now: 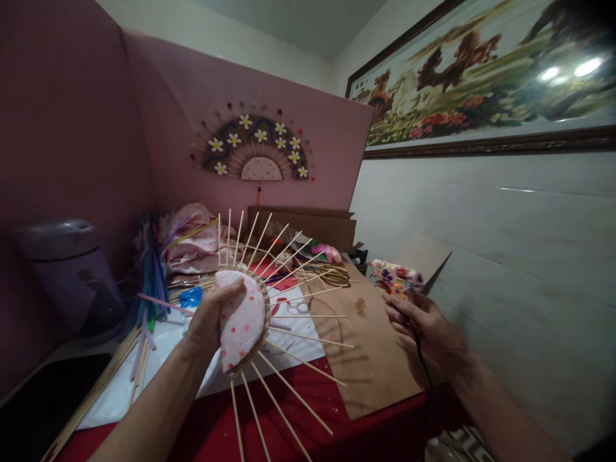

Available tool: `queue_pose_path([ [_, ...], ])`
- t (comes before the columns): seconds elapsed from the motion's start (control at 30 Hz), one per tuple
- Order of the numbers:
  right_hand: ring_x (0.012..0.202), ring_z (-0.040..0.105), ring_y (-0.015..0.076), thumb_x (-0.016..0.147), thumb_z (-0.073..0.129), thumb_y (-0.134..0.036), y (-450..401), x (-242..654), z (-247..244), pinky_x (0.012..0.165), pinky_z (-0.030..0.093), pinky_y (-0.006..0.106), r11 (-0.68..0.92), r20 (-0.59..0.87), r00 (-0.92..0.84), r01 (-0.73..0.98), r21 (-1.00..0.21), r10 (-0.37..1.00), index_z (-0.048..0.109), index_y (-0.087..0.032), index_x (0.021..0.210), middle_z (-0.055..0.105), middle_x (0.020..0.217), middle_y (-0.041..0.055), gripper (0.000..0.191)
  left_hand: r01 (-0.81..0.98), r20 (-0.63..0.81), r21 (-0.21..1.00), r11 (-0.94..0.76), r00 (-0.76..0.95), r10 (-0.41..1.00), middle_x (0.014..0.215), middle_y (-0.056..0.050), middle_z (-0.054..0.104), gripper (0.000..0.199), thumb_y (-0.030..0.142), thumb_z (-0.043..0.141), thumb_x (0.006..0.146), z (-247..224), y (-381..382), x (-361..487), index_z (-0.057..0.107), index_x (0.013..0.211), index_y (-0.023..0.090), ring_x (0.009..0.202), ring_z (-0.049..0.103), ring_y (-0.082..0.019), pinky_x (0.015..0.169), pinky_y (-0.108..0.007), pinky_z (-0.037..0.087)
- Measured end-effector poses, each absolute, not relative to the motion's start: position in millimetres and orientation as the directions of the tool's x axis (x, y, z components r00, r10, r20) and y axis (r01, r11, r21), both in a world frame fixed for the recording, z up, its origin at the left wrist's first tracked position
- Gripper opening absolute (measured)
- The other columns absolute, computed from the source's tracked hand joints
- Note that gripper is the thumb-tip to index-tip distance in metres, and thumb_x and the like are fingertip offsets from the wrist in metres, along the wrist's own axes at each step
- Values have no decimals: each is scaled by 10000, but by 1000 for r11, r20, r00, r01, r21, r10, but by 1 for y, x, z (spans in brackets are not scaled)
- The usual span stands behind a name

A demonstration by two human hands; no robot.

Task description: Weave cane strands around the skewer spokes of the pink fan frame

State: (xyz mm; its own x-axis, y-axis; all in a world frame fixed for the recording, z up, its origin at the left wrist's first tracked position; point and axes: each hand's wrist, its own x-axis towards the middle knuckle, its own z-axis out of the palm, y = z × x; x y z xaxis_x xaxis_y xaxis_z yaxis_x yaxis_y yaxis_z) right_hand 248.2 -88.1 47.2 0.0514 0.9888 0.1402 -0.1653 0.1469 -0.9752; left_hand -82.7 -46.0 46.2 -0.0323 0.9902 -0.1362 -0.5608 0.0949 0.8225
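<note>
My left hand (212,317) grips a half-round fan base (243,321) by its straight side, thumb on top. The base is covered in pink dotted fabric and has a woven braid (266,307) along its curved edge. Thin wooden sticks (310,316) fan out from that edge. Off to the right, my right hand (418,321) is closed around a flower-patterned glue gun (397,279) with a small orange light and a black cord (423,366). The glue gun is apart from the fan base. Its nozzle cannot be clearly made out.
A finished fan with white flowers (260,136) hangs on the pink panel. Pink fabric (197,240), coloured pipe cleaners (151,276) and a lilac container (72,276) are at left. Scissors (298,308) lie behind the sticks. Brown board (366,366) covers part of the red tablecloth (308,410).
</note>
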Motion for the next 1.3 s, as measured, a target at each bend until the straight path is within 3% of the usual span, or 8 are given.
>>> queue_pose_path([
  [0.1,403,337,21,752,626,-377,-112,223,73,309,250,132,169,176,-42,-130,-977,984,541,-170,862,447,643,-36,249,-557,-113,827,78,-29,993,570,-39,670,60,153,645,658,45,-46,-82,621,695,112,455,615,-158,428,-240,496],
  [0.2,379,393,44,789,553,-459,-125,196,87,289,308,161,113,97,-219,65,-991,971,543,-153,869,510,647,-6,317,-543,-93,838,57,-39,995,563,-29,665,85,151,663,629,46,-47,-81,613,688,117,451,609,-153,422,-233,487],
  [0.37,315,330,25,769,564,-467,-121,164,81,267,257,141,21,-65,-298,277,-961,952,461,-161,663,432,482,-59,339,-524,-79,851,37,-58,995,530,-14,646,130,179,689,593,47,-49,-78,592,663,129,423,585,-139,407,-221,464],
  [0.93,274,319,41,833,437,-448,-102,151,74,259,242,157,34,-54,-281,300,-953,958,437,-167,535,392,392,-55,409,-498,-84,867,33,-80,993,562,-14,644,247,265,729,557,45,-53,-71,576,705,140,456,582,-140,459,-234,447],
  [1.3,285,308,46,821,443,-412,-107,146,86,259,239,166,22,-68,-247,341,-940,967,430,-181,563,377,392,-66,346,-513,-43,858,15,-42,998,574,-24,648,251,281,722,568,47,-56,-71,585,719,135,469,591,-153,473,-244,446],
])
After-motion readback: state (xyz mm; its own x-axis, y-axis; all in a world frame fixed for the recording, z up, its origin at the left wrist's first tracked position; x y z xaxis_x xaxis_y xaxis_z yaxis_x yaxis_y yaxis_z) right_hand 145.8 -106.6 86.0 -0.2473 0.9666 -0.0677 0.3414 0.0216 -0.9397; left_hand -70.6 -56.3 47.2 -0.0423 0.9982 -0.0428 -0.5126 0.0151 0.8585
